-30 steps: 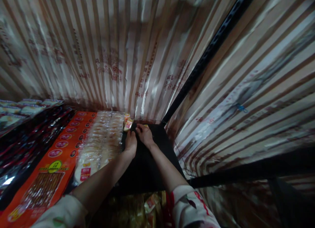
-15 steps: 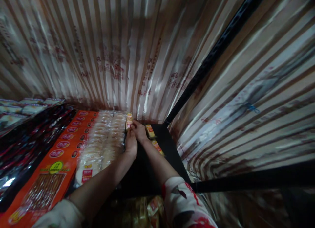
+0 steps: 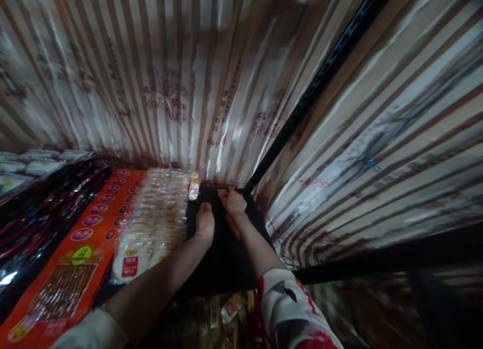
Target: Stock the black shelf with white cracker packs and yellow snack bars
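My right hand (image 3: 234, 203) is at the back of a black shelf (image 3: 211, 268), its fingers closed over a small yellow snack packet (image 3: 222, 192) that it mostly covers. Under the right wrist shows part of another small packet (image 3: 233, 227). To the left, my left hand (image 3: 205, 223) hovers over the shelf, thumb upward; its other fingers are largely hidden, and nothing shows in it. Just beyond it, a yellow and red snack packet (image 3: 193, 186) stands beside the rows of clear-wrapped white rice crackers (image 3: 166, 203).
Left of the crackers lie an orange snack package (image 3: 81, 253) and dark shiny packages (image 3: 41, 218), with white packets (image 3: 41, 160) behind. A black metal post (image 3: 302, 107) rises at the back corner before striped plastic sheeting (image 3: 181, 87). Below the front edge are yellow-wrapped goods (image 3: 215, 319).
My right hand has left the packet beside the crackers and moved right, onto the other small packet. My left hand has drawn back slightly toward me, away from the standing packet.
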